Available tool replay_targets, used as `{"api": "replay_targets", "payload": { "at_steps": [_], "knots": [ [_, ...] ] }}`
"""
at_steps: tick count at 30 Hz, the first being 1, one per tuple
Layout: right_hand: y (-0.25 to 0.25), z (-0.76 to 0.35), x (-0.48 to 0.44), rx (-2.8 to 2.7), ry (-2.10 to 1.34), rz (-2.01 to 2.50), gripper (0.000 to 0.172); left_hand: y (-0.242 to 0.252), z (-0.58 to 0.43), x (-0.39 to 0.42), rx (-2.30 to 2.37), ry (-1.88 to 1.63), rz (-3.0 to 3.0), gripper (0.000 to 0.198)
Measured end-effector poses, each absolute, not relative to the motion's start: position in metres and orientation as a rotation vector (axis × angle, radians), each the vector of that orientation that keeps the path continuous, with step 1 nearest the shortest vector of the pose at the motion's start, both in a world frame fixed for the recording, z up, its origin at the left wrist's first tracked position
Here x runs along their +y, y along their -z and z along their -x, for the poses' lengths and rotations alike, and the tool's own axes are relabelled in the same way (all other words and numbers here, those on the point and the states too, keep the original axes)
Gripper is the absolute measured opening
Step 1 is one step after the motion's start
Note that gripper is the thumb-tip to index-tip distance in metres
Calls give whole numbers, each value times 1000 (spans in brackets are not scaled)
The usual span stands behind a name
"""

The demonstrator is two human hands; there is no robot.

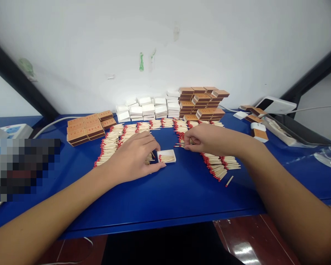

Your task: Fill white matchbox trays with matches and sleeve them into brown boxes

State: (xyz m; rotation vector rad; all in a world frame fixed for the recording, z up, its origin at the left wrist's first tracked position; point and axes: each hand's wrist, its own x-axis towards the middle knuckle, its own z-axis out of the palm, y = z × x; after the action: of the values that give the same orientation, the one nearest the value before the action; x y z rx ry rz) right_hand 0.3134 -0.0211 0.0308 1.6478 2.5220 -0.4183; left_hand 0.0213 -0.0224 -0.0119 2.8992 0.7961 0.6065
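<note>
A small white matchbox tray point(170, 154) lies on the blue tabletop with several red-headed matches point(165, 158) inside. My left hand point(136, 156) is at its left end, thumb along the near side and a fingertip at the far left corner. My right hand point(198, 139) is closed in a pinch at the right-hand row of matches point(213, 162). A few matches point(179, 145) poke out leftward from its fingertips; how many are in the pinch I cannot tell. Another row of matches point(110, 143) lies left of and under my left hand.
White trays point(147, 109) and orange-brown matchbox sleeves point(201, 103) are stacked along the wall. More sleeves point(86, 127) sit at left. One loose match point(229, 181) lies near the right row. A power strip point(16, 130) stands far left, a white device point(277, 105) far right.
</note>
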Motion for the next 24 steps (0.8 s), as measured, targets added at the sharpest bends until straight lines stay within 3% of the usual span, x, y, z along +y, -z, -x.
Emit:
{"api": "replay_targets", "payload": {
  "at_steps": [11, 20, 24],
  "knots": [
    [-31, -300, -22, 2610, 430, -1610, 14, 12, -22, -23, 794, -610, -2893, 28],
    [-31, -298, -23, 2663, 472, -1564, 22, 12, -22, -23, 793, -633, -2890, 27],
    [-37, -305, -24, 2625, 454, -1656, 15, 12, -22, -23, 786, -631, -2888, 27]
  ]
}}
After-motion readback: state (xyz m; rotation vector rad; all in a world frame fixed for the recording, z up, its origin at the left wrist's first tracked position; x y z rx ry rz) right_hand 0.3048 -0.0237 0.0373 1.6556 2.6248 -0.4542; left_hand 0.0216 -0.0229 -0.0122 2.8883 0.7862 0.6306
